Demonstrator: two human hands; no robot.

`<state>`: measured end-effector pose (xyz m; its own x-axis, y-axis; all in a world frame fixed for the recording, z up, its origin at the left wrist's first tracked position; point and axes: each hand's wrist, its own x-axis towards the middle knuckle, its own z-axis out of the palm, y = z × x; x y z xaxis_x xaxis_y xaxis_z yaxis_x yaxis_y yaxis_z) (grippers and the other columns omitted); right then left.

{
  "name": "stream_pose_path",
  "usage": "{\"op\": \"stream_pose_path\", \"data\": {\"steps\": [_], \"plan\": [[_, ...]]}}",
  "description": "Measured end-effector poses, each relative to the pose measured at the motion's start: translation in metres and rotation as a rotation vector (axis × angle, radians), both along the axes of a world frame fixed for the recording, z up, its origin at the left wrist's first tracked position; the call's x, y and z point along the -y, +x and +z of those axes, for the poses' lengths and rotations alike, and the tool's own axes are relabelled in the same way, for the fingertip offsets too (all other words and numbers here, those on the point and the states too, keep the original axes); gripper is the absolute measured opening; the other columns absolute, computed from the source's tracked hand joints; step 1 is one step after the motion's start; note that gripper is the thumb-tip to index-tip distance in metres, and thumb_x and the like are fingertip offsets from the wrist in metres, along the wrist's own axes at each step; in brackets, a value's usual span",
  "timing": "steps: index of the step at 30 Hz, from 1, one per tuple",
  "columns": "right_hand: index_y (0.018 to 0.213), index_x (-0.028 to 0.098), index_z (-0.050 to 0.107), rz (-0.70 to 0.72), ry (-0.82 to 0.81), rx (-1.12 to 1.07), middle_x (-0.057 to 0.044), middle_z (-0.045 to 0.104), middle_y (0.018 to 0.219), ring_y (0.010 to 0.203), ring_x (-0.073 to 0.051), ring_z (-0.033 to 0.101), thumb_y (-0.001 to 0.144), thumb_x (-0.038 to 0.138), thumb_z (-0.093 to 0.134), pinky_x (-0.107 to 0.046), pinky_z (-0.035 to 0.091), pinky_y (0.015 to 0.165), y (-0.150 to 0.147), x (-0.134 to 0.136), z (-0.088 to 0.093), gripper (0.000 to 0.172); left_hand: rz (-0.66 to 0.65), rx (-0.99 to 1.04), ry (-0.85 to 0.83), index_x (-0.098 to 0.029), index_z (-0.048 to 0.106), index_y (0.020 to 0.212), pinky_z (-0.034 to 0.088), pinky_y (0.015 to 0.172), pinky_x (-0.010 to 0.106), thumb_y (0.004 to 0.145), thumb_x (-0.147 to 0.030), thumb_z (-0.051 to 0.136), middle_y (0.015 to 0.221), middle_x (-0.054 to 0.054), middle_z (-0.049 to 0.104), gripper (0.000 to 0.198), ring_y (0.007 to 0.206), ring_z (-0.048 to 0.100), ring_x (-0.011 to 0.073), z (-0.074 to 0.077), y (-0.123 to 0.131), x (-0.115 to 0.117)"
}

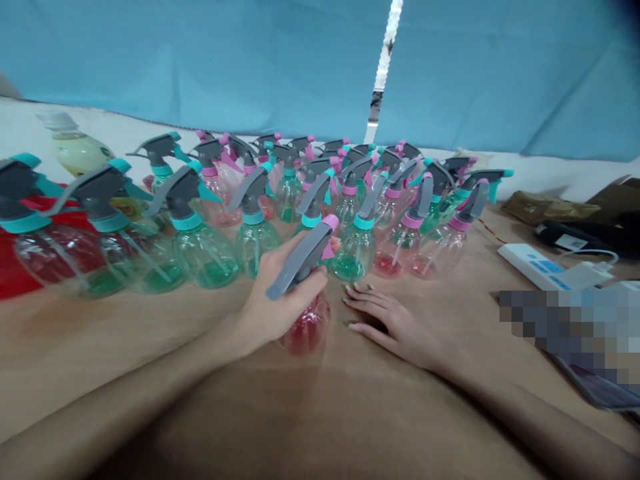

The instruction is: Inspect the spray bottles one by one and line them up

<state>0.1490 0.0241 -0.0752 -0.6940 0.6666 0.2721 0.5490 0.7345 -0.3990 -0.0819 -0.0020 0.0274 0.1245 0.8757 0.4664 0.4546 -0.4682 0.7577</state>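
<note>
My left hand (280, 293) is wrapped round the neck of a spray bottle (304, 330) with a clear pink body, a grey head and a pink nozzle and trigger. The bottle is upright on the table, its collar hidden by my fingers. To its right, my right hand (390, 317) rests palm down on the wood with fingers stretched out, holding nothing. Just beyond it stand a green spray bottle (354, 250) with a turquoise collar and a pink spray bottle (395, 250).
Rows of green and pink spray bottles (205, 257) span the table (235, 413). A large capped bottle (77, 150) and red material (15, 267) are at left. On the right lie a white power strip (533, 263) with a plug, a dark flat device (595, 387) and a black item (575, 237). Blue cloth (200, 67) hangs behind.
</note>
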Motion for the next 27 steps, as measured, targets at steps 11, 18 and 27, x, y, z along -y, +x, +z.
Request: {"op": "stream_pose_path", "data": {"steps": [11,18,27], "plan": [[0.133,0.025,0.052,0.008,0.003,-0.044,-0.006,0.054,0.138,0.131,-0.024,0.046,0.093,0.044,0.050,-0.049,0.035,0.110,-0.0009,0.0008,0.0009,0.045,-0.026,0.007,0.007,-0.023,0.058,0.081,0.040,0.054,0.022,0.078,-0.019,0.053,0.069,-0.005,0.054,0.007,0.059,0.047,0.0114,0.0001,0.0009,0.0003],[0.135,0.025,0.050,-0.004,0.002,-0.026,-0.006,0.051,0.141,0.134,-0.024,0.042,0.093,0.044,0.049,-0.049,0.033,0.112,-0.0013,0.0016,0.0005,0.046,-0.022,-0.017,0.021,-0.025,0.062,0.098,0.041,0.058,0.024,0.077,-0.018,0.050,0.073,-0.004,0.054,0.025,0.060,0.047,0.0127,0.0016,0.0021,0.0002],[0.134,0.025,0.051,-0.003,0.002,-0.034,-0.005,0.051,0.140,0.133,-0.023,0.043,0.093,0.044,0.050,-0.049,0.034,0.111,-0.0009,0.0017,0.0006,0.045,-0.034,-0.019,0.047,-0.025,0.061,0.095,0.040,0.056,0.024,0.076,-0.017,0.049,0.074,-0.004,0.056,0.023,0.059,0.047,0.0125,0.0029,0.0012,-0.0007]]}}
